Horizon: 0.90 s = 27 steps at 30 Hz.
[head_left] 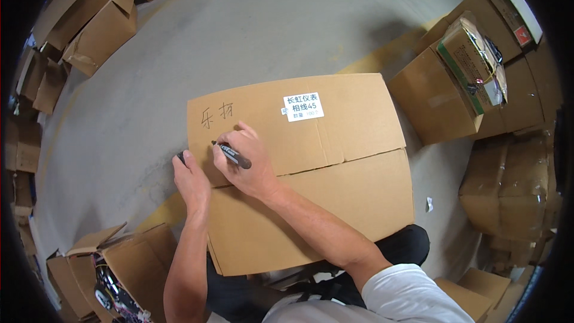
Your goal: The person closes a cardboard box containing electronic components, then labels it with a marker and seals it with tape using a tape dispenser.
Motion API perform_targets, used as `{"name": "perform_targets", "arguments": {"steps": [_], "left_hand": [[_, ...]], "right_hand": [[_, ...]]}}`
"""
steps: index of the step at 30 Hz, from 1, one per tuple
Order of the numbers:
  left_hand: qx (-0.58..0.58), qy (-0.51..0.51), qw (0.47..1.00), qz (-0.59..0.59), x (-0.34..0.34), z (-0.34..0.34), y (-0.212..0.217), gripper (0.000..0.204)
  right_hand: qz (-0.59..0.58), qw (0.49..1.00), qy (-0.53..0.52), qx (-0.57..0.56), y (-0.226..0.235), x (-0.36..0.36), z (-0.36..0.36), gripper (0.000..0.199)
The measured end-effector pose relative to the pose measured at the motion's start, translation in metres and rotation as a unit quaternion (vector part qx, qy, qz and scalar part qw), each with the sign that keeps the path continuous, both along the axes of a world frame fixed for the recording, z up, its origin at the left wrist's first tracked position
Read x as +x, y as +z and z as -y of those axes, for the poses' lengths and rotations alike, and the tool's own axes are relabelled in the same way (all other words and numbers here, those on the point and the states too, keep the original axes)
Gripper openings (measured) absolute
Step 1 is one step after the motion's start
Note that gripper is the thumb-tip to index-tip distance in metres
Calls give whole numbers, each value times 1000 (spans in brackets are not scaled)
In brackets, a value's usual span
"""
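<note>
A large closed cardboard box (353, 191) stands in front of me, its two top flaps meeting along a seam. My right hand (248, 164) grips a black marker pen (234, 155), its tip at the left part of the far flap. Two handwritten black characters (216, 115) are just beyond the tip. A white printed label (303, 107) is stuck farther right on that flap. At the box's left edge, my left hand (192, 182) is closed around a small black piece that looks like the marker's cap (181, 157), mostly hidden by the fingers.
Open cardboard boxes (101, 30) stand at the far left. An open box with dark wiring inside (113, 281) is at the near left. More boxes (508, 185) are stacked on the right. A white scrap (429, 204) lies on the grey floor (251, 36).
</note>
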<state>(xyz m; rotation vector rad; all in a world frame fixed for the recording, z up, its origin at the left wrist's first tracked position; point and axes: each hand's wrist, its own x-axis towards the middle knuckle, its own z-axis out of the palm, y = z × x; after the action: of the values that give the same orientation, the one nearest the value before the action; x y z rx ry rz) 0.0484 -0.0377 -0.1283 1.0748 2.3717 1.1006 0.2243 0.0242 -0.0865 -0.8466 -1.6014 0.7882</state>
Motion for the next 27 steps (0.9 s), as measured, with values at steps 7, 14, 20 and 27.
{"name": "perform_targets", "arguments": {"steps": [7,14,20,27], "left_hand": [[-9,19,1000,7,0,6,14,45],[-99,31,993,54,0,12,38,47],[-80,17,995,63,-6,19,43,46],[-87,19,994,69,-12,26,43,45]], "right_hand": [[-52,996,-11,-69,-5,-7,0,14],[-90,965,-10,-246,5,-13,21,20],[-37,985,14,-168,-3,-30,68,15],[-32,983,11,-182,-1,-36,79,10]]}}
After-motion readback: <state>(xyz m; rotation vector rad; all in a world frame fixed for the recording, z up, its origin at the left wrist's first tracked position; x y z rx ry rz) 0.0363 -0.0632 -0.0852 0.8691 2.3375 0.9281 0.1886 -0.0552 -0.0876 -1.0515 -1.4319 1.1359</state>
